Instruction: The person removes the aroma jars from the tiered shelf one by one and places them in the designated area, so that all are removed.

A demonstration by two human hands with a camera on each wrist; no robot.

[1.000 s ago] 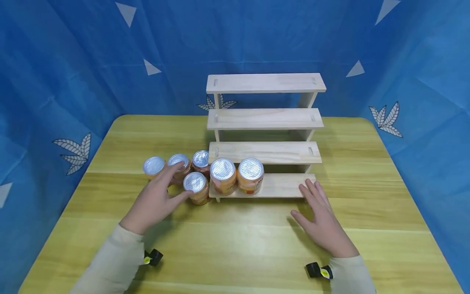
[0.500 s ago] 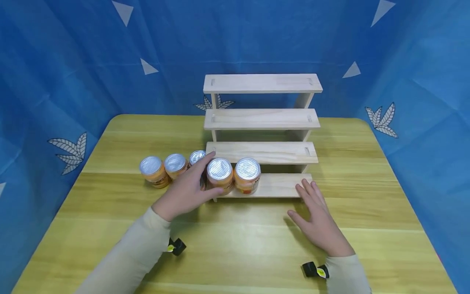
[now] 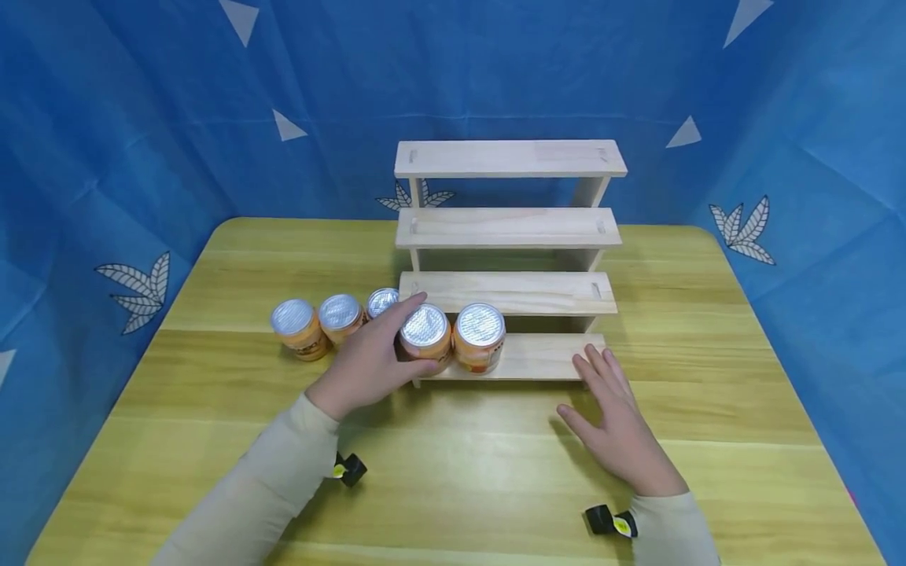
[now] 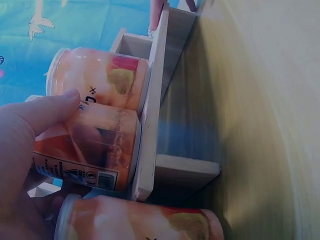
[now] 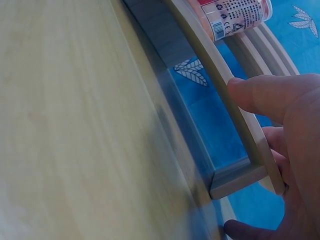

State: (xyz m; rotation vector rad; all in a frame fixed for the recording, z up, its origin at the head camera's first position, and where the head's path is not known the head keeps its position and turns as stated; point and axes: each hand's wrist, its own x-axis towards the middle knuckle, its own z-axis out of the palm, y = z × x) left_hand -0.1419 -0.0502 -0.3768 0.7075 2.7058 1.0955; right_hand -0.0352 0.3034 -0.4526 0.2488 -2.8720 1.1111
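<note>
My left hand (image 3: 371, 358) grips an orange-labelled can (image 3: 425, 325) with a silver top. The can stands upright at the left end of the lowest step of a pale wooden stepped rack (image 3: 545, 358). In the left wrist view, its thumb lies across the gripped can (image 4: 95, 145), and the other fingers are mostly hidden behind it. A second can (image 3: 481, 334) stands close on its right. Beside the rack's lower right end is my right hand (image 3: 616, 420), fingers extended and holding nothing. In the right wrist view, its fingers are at the step's end (image 5: 267, 175).
Left of the rack, more cans stand on the wooden table (image 3: 453, 472): one at far left (image 3: 293, 322), one beside it (image 3: 340, 313), one partly hidden (image 3: 384, 300). Another can (image 4: 140, 220) is under the left hand. A blue cloth (image 3: 495, 71) hangs behind.
My left hand has moved right, from around a can on the table to the left can on the lowest step. The right hand has stayed by the rack's end.
</note>
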